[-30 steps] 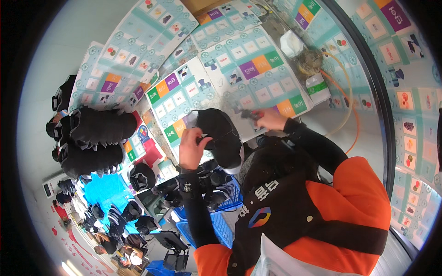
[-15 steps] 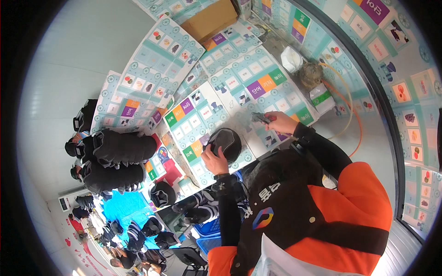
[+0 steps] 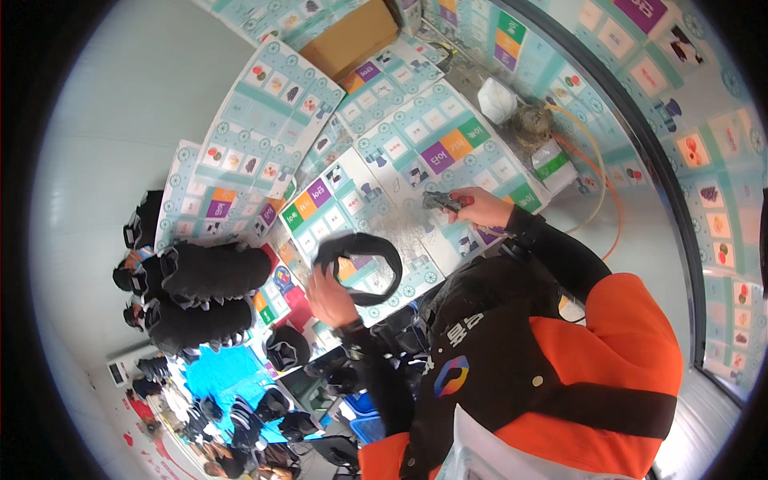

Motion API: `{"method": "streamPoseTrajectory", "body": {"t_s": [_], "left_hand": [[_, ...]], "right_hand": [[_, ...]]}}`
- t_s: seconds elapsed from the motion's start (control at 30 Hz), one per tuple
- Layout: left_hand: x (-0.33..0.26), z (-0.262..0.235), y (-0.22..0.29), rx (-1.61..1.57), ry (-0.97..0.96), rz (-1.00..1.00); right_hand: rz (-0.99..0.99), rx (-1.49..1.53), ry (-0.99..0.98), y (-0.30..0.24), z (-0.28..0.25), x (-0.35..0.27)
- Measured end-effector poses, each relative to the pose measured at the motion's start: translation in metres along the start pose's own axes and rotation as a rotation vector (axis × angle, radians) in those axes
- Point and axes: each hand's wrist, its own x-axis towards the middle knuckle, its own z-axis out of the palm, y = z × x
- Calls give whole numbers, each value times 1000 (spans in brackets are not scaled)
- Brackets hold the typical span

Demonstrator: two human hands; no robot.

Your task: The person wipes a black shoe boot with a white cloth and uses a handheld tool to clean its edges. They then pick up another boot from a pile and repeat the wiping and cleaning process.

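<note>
My left hand point(image 3: 330, 298), blurred by motion, is at the left edge of a black cap point(image 3: 394, 258), its fingers at the rim. The cap shows as a dark ring, with the printed board visible through its middle. Away to the right, my right hand point(image 3: 485, 210) is closed around a small grey and red hand tool point(image 3: 442, 201) that looks like an air gun. Its grey end points left over the board, and a pale hose seems to run from below the hand. The tool and cap are apart.
Printed boards point(image 3: 412, 148) cover the worktable. Stacked black caps point(image 3: 216, 272) stand at left, with a single black cap point(image 3: 286, 349) at the near left edge. Yellow and orange hoses point(image 3: 598, 172) hang at right. A cardboard box point(image 3: 348, 44) stands at the back. Other people work lower left.
The cap has turned from showing its closed crown to showing an open ring, and my left hand has moved left with it. My right hand has shifted slightly left, still holding the tool.
</note>
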Motion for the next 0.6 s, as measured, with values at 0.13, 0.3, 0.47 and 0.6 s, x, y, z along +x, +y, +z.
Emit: {"method": "streamPoseTrajectory", "body": {"t_s": [0.13,0.3,0.47,0.6], "left_hand": [[56,60,10,41,-254,483],[60,141,56,-93,-372,407],[63,156,91,-123,-416,471],[65,153,100,-40,-462,451]], "right_hand": [[8,-60,-26,1,10,13],[-228,-581,-4,3,32,20],[-199,-625,100,15,25,25],[-113,-705,-46,12,29,29]]}}
